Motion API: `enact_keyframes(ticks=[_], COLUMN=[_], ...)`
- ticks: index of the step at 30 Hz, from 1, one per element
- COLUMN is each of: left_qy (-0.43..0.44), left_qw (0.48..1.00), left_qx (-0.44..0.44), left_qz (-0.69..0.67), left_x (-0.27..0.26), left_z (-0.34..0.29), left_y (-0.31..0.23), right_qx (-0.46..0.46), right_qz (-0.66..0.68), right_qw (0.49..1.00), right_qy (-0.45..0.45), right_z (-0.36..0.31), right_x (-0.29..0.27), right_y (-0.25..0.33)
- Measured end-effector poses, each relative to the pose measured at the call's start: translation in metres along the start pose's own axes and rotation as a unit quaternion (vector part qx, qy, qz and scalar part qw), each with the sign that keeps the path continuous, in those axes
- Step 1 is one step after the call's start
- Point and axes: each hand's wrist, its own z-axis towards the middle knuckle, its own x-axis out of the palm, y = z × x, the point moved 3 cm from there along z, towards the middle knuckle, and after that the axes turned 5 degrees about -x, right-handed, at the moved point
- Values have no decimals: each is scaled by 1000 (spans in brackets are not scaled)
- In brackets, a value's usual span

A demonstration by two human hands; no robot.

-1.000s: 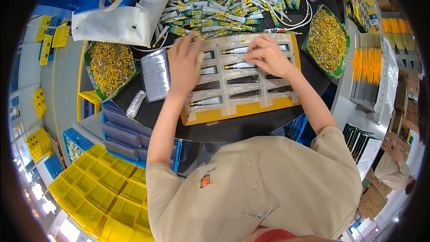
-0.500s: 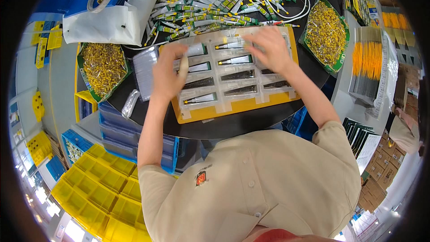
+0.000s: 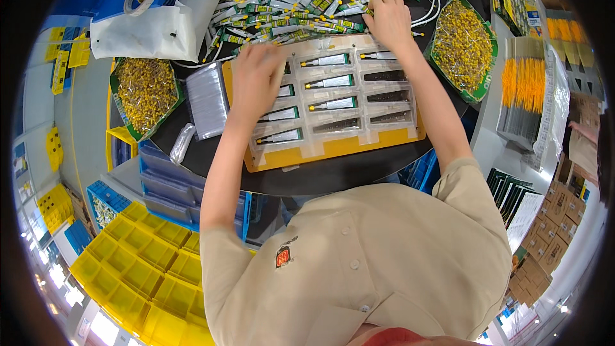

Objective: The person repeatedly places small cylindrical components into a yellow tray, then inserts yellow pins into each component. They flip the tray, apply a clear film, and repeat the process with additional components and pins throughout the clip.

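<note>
A clear plastic tray (image 3: 333,136) of dark-bottomed compartments lies on a yellow board (image 3: 384,137). White-and-green squeeze tubes with yellow caps, such as this tube (image 3: 330,82), fill several compartments. Only black shows in the lower right compartments and the bottom middle one. My left hand (image 3: 256,80), smeared by motion, is over the tray's upper left compartments; its fingers cannot be made out. Beyond the tray's far right edge, my right hand (image 3: 389,22) reaches to the rim of a heap of loose tubes (image 3: 295,9). Its fingers are curled downward, and what they hold is hidden.
Green-edged boxes full of small yellow-topped pieces stand left (image 3: 146,96) and right (image 3: 462,45). Clear plastic sheets (image 3: 208,102) and a crumpled clear wrap (image 3: 182,144) lie left of the tray. A white cable (image 3: 435,9) curves behind. Yellow bins (image 3: 147,256) sit lower left.
My right hand has gone from the tray's far edge to the tube heap. My left hand has moved slightly up and right. More compartments in the left and middle columns now hold tubes.
</note>
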Motion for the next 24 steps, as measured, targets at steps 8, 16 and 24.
enact_keyframes(ticks=[8,16,24], left_qy=[228,48,103], left_qw=[962,943,991], left_qx=[-78,-177,-44], left_qz=[125,-276,-79], left_x=[63,16,38], left_z=[83,-13,-72], left_y=[28,-67,-107], right_qx=[-120,-237,-6], right_qz=[231,166,103], right_qw=[963,956,990], right_qy=[-64,-37,-93], right_z=[-61,-129,26], right_x=[-50,-77,21], right_y=[-27,-23,-90])
